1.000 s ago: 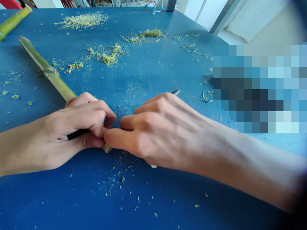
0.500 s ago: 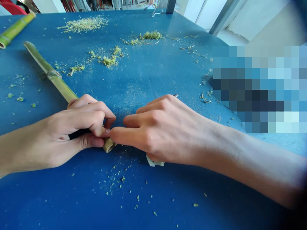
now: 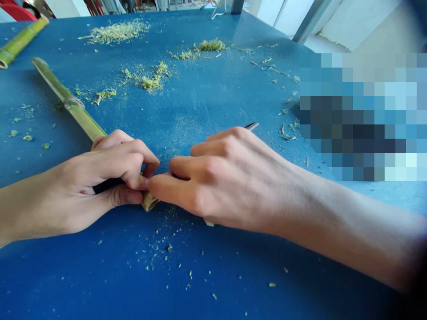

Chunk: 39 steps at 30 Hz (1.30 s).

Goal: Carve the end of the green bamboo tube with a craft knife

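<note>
While between two hands (image 3: 80,186) (image 3: 233,182); one bamboo (image 3: 83,118)

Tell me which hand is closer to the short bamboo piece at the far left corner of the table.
Left. The left hand grips the long bamboo stalk and lies below the short bamboo piece, apart from it; the right hand lies much farther off to the right.

I'm reading a deep blue tabletop (image 3: 207,106), darker toward the near edge and paler toward the far right, speckled with pale yellow-green shavings (image 3: 115,32). The bamboo stalk (image 3: 76,106) at left runs from glossy green to straw yellow, banded by a tan node. Farther left, a brighter green bamboo piece (image 3: 20,38) carries a yellowish ring. The knife blade (image 3: 251,126) shows silver-grey. At far right I get a blocky mosaic patch (image 3: 360,115) of blues, greys and near-black.
</note>
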Tool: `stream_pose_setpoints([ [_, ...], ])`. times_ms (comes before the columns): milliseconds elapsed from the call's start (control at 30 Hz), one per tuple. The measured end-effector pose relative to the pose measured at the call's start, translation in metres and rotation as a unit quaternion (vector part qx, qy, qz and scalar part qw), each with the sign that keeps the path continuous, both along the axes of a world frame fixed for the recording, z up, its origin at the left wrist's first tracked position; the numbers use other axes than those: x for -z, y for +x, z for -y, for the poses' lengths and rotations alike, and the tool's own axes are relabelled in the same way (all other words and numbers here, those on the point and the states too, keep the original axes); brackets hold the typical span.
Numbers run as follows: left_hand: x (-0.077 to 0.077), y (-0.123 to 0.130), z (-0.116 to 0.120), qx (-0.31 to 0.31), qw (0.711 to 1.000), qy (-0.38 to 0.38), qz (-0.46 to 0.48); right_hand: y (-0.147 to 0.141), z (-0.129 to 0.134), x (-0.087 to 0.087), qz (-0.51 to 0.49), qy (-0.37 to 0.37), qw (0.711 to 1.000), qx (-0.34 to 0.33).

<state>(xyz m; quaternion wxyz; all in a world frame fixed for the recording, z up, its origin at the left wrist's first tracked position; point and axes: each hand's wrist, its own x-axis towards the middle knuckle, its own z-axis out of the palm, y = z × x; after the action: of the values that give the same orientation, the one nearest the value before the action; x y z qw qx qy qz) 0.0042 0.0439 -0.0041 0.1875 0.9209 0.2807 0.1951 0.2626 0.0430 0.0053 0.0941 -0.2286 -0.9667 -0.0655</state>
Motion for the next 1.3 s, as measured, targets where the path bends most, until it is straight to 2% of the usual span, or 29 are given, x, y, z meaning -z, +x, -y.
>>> stream_pose_setpoints([
  [200, 0.000, -0.005, -0.007, 0.030, 0.999, 0.008, -0.020, -0.001, -0.003, -0.001, 0.016, -0.058, 0.998, -0.006],
  [567, -0.002, -0.007, -0.009, 0.041, 0.999, 0.019, -0.019, -0.002, -0.005, -0.004, 0.033, -0.055, 0.997, -0.043],
  [733, -0.003, -0.005, -0.008, 0.049, 0.998, 0.021, -0.018, 0.003, -0.007, -0.002, 0.033, -0.079, 0.996, -0.024],
  [967, -0.005, -0.005, -0.006, 0.021, 0.999, -0.011, -0.029, 0.001, -0.004, -0.003, 0.020, -0.079, 0.997, -0.010],
  [1300, 0.000, -0.004, -0.005, 0.026, 1.000, -0.010, -0.015, -0.004, -0.005, 0.000, 0.016, -0.071, 0.997, -0.033],
])
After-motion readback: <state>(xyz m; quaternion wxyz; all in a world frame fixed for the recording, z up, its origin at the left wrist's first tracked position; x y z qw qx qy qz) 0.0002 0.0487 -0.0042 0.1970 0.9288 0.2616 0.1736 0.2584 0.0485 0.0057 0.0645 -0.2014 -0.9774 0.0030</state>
